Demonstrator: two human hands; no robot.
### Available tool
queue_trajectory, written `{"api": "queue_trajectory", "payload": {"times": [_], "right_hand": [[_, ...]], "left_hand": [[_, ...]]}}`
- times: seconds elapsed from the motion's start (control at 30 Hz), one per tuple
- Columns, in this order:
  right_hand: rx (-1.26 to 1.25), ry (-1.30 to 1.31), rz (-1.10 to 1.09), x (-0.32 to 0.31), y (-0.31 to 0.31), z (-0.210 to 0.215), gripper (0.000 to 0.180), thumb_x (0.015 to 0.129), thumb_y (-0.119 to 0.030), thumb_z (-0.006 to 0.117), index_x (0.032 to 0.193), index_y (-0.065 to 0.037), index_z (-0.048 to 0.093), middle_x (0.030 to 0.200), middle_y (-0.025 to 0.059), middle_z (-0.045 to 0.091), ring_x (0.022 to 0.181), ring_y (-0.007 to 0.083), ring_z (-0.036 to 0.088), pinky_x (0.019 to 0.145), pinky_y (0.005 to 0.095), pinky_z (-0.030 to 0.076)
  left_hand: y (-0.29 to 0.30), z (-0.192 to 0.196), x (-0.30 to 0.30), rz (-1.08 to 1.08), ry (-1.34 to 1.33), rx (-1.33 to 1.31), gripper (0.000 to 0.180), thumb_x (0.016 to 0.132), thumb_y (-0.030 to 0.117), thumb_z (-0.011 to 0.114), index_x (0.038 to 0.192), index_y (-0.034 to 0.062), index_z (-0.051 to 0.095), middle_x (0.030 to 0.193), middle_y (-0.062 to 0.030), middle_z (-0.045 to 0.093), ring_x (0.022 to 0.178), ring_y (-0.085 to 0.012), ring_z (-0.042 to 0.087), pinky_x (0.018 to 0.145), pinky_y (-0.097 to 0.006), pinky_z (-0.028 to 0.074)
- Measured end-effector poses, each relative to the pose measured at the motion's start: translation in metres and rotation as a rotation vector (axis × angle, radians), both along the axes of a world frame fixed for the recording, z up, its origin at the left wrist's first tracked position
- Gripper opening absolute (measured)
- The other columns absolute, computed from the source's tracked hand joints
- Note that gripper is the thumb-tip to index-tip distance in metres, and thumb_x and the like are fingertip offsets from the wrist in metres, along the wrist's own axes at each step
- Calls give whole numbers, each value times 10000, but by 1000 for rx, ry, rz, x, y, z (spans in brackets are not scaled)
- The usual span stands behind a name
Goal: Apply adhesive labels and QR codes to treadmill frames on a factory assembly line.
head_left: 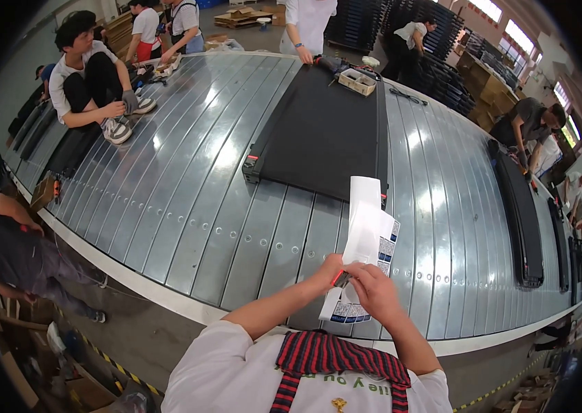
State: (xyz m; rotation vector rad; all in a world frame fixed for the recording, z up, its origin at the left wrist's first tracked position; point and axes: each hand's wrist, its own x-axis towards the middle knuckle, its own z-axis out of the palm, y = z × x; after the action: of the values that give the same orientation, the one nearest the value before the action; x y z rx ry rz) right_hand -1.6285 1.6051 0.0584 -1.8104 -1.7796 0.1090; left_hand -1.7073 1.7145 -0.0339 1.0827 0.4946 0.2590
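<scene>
White sheets of printed labels, with dark blue blocks on them, are held in front of me over the metal slats. A long blank white strip curls up from them. My left hand is closed on the left edge of the sheets. My right hand is closed at the middle of the sheets, its fingers meeting those of the left. Between the hands shows a small red and dark object, mostly hidden by the fingers. Beyond the sheets lies a large black flat panel with red-marked corner pieces.
The panel rests on a wide slatted metal conveyor. A parts box and a power tool lie on its far end. A person sits on the slats at left; another works beside long black parts at right.
</scene>
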Motion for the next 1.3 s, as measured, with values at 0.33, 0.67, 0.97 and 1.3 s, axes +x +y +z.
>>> {"api": "queue_trajectory", "payload": {"times": [0.33, 0.67, 0.97, 1.3], "right_hand": [[52, -34, 93, 15, -6, -14, 111, 715, -73, 597, 824, -71, 575, 875, 50, 587, 759, 237, 571, 627, 325, 478], [125, 122, 90, 28, -26, -7, 85, 673, -20, 610, 730, -48, 555, 668, 73, 532, 604, 226, 539, 530, 308, 445], [130, 620, -345, 138, -49, -21, 56, 746, -29, 593, 766, 6, 554, 658, 24, 532, 571, 69, 468, 514, 222, 395], [-177, 1106, -530, 260, 51, -96, 116, 759, -159, 593, 798, -50, 589, 726, -6, 541, 675, 90, 489, 629, 254, 412]], "left_hand": [[-10, -6, 5, 43, -106, 70, 325, 770, 246, 615, 977, -3, 597, 829, -36, 613, 730, -89, 537, 647, -261, 455], [10, -31, 15, 238, 113, 290, 306, 785, 258, 593, 965, 11, 617, 855, -65, 641, 765, -119, 587, 684, -271, 466], [43, 12, -7, -472, 338, 888, 313, 771, 275, 593, 978, 40, 594, 819, -110, 631, 735, -187, 593, 666, -311, 453], [58, -44, 58, -717, 518, 1458, 93, 740, 130, 531, 794, 79, 588, 843, -84, 593, 827, -281, 564, 686, -387, 451]]}}
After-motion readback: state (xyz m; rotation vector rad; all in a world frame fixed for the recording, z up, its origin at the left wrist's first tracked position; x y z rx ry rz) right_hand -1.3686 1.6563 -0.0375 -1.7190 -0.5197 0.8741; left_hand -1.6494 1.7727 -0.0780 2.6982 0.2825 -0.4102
